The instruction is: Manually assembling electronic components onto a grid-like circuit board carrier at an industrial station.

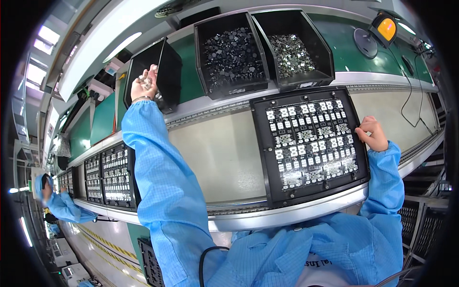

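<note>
My left hand (144,87) is raised at the mouth of the leftmost black bin (168,79), palm up. Its fingers curl around a few small shiny parts (147,82), too small to name exactly. To the right, a black-framed tray (266,165) lies on the conveyor, filled with rows of circuit boards (311,146) carrying white and silvery components. My right hand (374,135) is closed at the tray's right edge, its fingertips against or very near the frame. Whatever those curled fingers may hold is hidden.
Behind the conveyor stand a bin of dark round parts (234,55) and a bin of shiny metal parts (291,55). A yellow-and-black device (384,29) with a cable sits at back right. More loaded trays (117,174) and a blue-clad co-worker (67,205) are down the line to the left.
</note>
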The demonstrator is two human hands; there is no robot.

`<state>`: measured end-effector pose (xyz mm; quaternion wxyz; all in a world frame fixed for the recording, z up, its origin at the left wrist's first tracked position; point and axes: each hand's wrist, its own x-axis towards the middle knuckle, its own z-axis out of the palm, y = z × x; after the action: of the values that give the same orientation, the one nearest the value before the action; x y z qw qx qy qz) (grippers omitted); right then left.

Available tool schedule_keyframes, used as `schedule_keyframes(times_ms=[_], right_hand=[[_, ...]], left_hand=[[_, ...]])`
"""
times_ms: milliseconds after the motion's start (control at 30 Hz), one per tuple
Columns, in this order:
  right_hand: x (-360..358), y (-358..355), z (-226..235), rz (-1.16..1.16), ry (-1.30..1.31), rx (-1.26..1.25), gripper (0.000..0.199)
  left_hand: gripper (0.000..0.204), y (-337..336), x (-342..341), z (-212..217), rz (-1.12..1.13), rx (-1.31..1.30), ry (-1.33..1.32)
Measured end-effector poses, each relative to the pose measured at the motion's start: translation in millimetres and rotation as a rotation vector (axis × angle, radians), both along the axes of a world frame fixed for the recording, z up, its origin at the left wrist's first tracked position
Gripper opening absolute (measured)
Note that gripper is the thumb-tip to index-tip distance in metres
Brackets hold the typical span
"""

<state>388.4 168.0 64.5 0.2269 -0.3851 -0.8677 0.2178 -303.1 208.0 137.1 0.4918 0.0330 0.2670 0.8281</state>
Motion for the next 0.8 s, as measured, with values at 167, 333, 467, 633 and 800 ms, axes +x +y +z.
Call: schedule_keyframes(times_ms=[167, 333, 467, 633, 800], right_hand=[[-6.6, 2.8, -4.0, -0.064, -0.035, 0.052, 0.027], [-2.9, 0.5, 4.5, -0.137, -0.110, -0.115, 0.024], [21.0, -12.4, 38.3, -0.136, 0.006, -0.448, 0.014], [-39.0, -48.6, 103.8, -0.102, 0.332, -0.175, 0.012], [-170.7, -80.6, 97.9, 0.236, 0.408, -0.238, 0.028]], left_hand=[[0.023, -19.4, -61.6, -4.0, 0.108, 0.100, -0.112], [0.022, -61.1, -47.9, 18.8, -0.043, 0.258, -0.086], [0.028, -111.2, 70.9, 43.3, -0.227, 0.226, -0.201], [0.029, -173.1, 195.9, 20.0, -0.506, 0.081, -0.328], [0.033, -197.6, 268.3, -30.9, -0.696, -0.119, -0.371]])
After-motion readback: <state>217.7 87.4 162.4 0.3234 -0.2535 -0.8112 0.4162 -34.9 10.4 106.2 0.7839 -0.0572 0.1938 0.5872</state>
